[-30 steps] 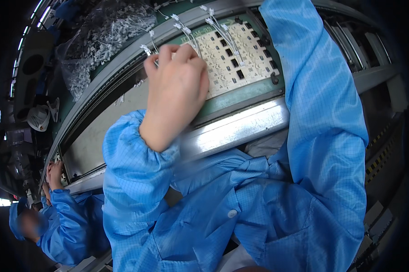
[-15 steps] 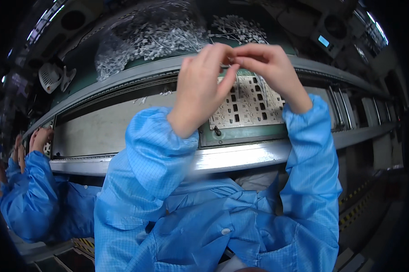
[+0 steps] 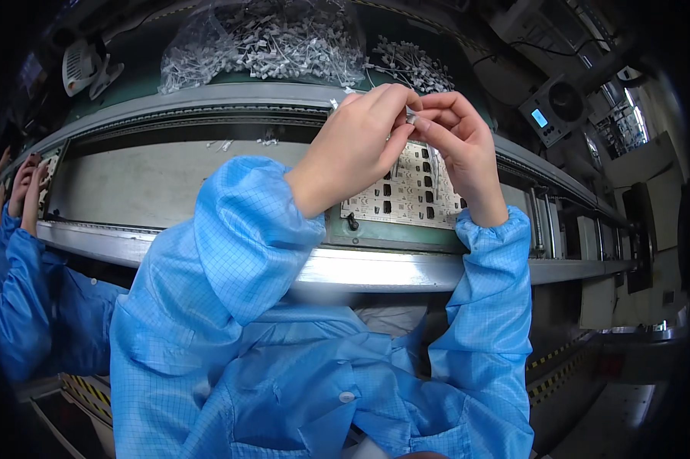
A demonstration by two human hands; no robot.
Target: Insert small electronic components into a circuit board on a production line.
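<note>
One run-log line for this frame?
left hand + right hand: pinch small white part | over circuit board | conveyor rail

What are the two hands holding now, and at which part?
Both hands, left hand and right hand, pinch one small grey component between their fingertips; which part cannot be told.

A clear plastic bag (image 3: 264, 42) stuffed with small grey-white parts lies at the far side of the line, left of centre. Far right, a grey box-shaped unit (image 3: 553, 107) carries a small, light blue rectangular screen (image 3: 540, 118), tilted, beside a round dark opening.
</note>
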